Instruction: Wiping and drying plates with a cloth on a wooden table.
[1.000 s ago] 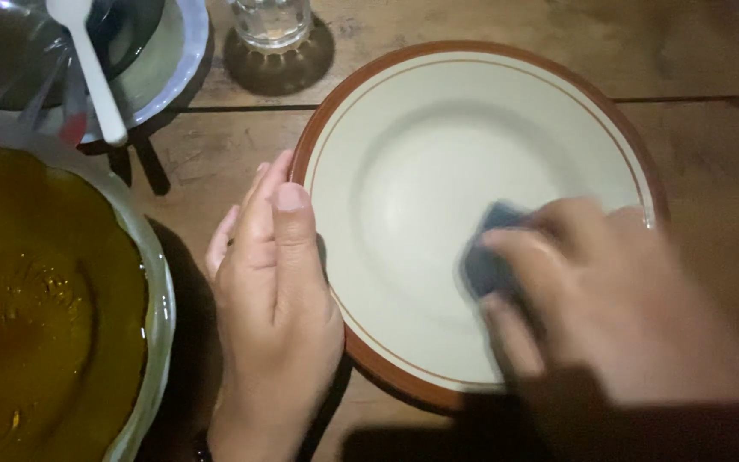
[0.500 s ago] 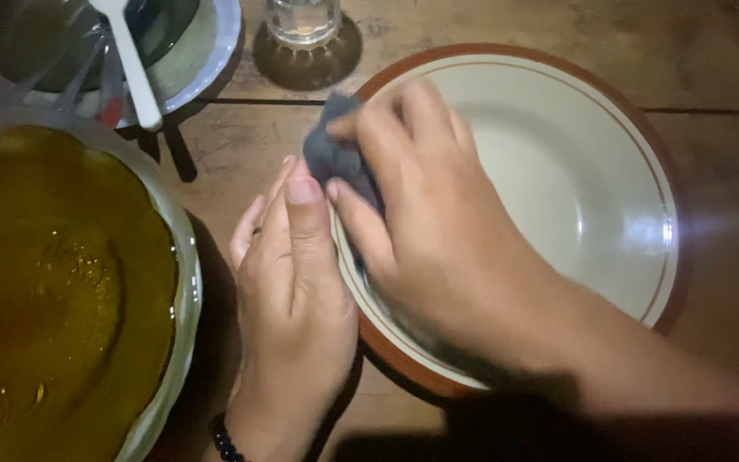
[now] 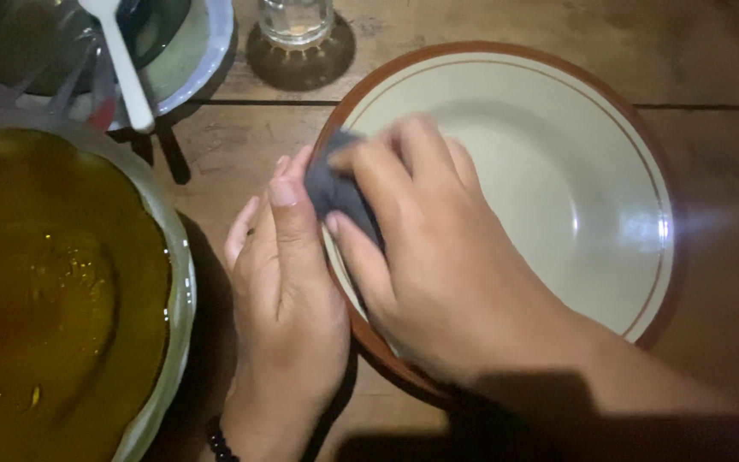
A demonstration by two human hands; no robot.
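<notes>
Ceramic is judged for the round cream plate with a brown rim (image 3: 558,171): stiff, breakable, probably slick if wet, best held at its rim. It lies flat on the wooden surface (image 3: 472,21). A soft grey cloth (image 3: 335,190) is pinched in the right hand (image 3: 438,257), its grip closed, at the plate's left rim. Just left of that grip, the left hand (image 3: 280,282) is laid flat against the rim, grip open.

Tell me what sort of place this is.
Probably a home dishwashing spot, dimly lit. On a wooden table the right hand rubs a dark sponge on a plate, beside a basin of yellowish water.
</notes>
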